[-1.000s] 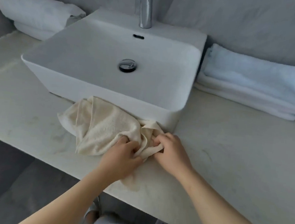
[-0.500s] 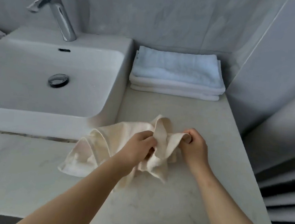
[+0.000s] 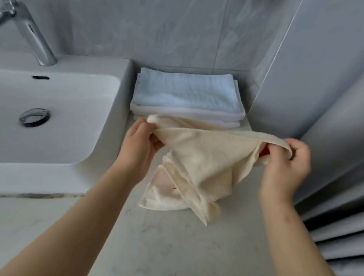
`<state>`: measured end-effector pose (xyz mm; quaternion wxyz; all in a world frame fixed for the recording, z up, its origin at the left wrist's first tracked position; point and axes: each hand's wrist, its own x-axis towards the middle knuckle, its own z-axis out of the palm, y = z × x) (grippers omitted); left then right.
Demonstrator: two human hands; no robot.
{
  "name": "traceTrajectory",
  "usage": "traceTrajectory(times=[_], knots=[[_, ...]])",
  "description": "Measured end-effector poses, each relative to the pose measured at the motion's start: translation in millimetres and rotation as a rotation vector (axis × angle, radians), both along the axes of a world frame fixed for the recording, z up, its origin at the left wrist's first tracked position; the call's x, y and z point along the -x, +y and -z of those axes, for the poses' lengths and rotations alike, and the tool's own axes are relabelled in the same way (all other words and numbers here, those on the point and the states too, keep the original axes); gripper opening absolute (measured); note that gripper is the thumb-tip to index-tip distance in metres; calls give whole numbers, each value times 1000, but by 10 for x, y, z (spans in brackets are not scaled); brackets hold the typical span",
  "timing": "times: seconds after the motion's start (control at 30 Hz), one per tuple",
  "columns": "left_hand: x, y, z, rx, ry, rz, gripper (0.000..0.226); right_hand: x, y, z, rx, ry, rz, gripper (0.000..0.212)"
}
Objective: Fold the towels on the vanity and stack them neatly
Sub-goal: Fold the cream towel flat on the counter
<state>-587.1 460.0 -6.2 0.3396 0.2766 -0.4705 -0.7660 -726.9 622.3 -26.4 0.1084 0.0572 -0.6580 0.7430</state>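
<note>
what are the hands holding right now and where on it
The cream towel, stretched by its top edge: left hand pinches one end, right hand the other.

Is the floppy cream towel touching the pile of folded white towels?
Cannot tell. In the head view the cream towel's raised edge overlaps the folded white towel pile, hiding any gap.

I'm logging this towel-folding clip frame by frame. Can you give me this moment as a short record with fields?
held item: cream terry towel, stretched between both hands, lower part hanging crumpled
left hand: pinching one top corner
right hand: pinching the other top corner
stack: folded white towels against the grey tiled wall
surface: pale marble vanity top
beside: white ceramic basin
</note>
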Motion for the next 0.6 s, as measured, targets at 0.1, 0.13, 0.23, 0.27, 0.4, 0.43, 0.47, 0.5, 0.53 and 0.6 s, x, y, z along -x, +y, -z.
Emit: traceTrajectory(times=[0.1,0.13,0.23,0.27,0.4,0.43,0.47,0.5,0.53,0.6], knots=[[-27,-139,-44,-68,134,-26,21,20,-38,-198,78,83,-64,23],[-48,-168,-33,-87,157,-21,21,3,-47,-243,110,112,-102,22],[-119,-124,39,-71,5,33,23,-95,-45,-277,136,142,-306,19],[-139,-77,83,-65,-86,49,25,-125,-30,-250,77,126,-379,17],[-213,10,493,68,-556,-26,18,-141,-10,98,-479,-23,-656,4],[-243,23,617,107,-660,-49,14,-158,-2,216,-661,-54,-703,9],[-269,50,723,127,-736,-53,13,-185,10,332,-815,-89,-730,11],[-293,91,805,140,-793,-33,19,-227,22,434,-950,-113,-731,10],[-312,127,872,165,-832,0,31,-267,36,525,-1077,-117,-711,11],[-319,187,949,323,-898,69,58,-332,60,667,-1257,-112,-679,30]])
